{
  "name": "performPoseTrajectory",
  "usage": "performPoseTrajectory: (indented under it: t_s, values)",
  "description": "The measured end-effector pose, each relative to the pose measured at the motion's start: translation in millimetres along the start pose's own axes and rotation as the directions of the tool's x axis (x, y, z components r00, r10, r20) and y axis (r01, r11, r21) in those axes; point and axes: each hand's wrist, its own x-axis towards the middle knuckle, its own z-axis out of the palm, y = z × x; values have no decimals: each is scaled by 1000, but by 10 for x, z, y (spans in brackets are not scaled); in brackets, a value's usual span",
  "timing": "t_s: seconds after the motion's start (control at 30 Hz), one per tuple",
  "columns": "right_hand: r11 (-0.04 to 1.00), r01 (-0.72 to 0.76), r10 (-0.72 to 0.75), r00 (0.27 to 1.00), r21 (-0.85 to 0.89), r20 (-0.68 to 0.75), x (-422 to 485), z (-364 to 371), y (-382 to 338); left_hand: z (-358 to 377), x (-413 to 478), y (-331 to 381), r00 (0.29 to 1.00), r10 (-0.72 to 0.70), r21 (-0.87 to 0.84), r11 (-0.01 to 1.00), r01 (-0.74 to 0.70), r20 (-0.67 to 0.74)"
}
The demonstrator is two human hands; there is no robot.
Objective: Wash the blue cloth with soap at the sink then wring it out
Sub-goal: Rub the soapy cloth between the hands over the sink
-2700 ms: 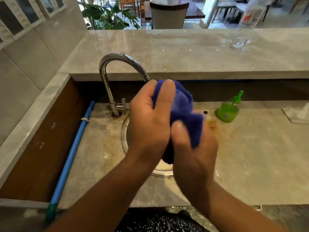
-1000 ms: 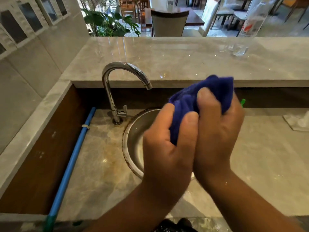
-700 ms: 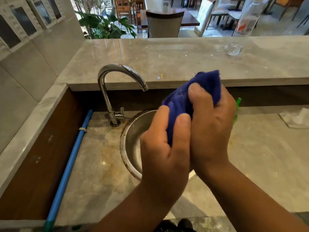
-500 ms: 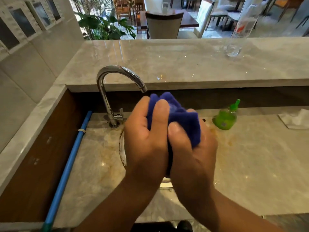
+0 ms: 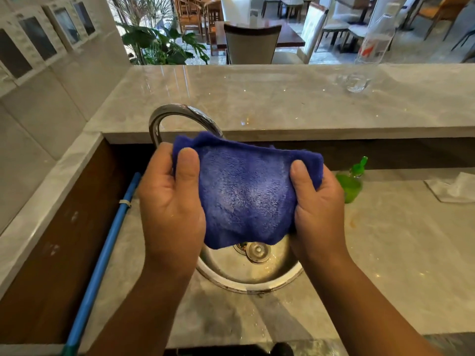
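Note:
The blue cloth (image 5: 244, 194) is stretched flat between both hands above the round steel sink (image 5: 257, 276). My left hand (image 5: 172, 201) grips its left edge, thumb on top. My right hand (image 5: 316, 201) grips its right edge, thumb pressed on the front. The cloth's surface shows pale soapy patches. The chrome tap (image 5: 177, 116) arches just behind the cloth, its spout hidden by it. A green soap bottle (image 5: 350, 182) stands on the counter right of my right hand, partly hidden.
A blue pipe (image 5: 102, 253) runs along the left of the counter beside a brown wall. A raised marble ledge (image 5: 257, 98) behind the tap carries a clear glass (image 5: 357, 82). A white cloth (image 5: 452, 188) lies at the far right.
The cloth was bunched and rubbed between both hands; now the hands have pulled apart and spread it flat above the sink. The view has tilted down, showing the drain.

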Motion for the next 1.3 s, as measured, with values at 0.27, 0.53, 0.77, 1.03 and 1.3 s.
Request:
performPoseTrajectory:
  t_s: [0.27,0.53,0.77,1.03,1.3]
  values:
    - [932,306,-278,947,-194,160,-331,235,-64,363,-553,52,951,-234,-65,966,252,201]
    - [965,242,-216,952,-99,219,-595,217,-69,316,-415,-40,981,-172,11,985,172,89]
    - [981,43,-51,998,-189,-41,-151,187,229,399,-635,-166,918,-297,-128,932,339,264]
    - [948,160,-147,987,-275,65,-256,223,280,414,-518,-327,902,-392,-126,901,416,180]
    - [915,303,-210,922,-268,326,-575,208,262,291,-357,-348,898,-433,-168,882,440,80]
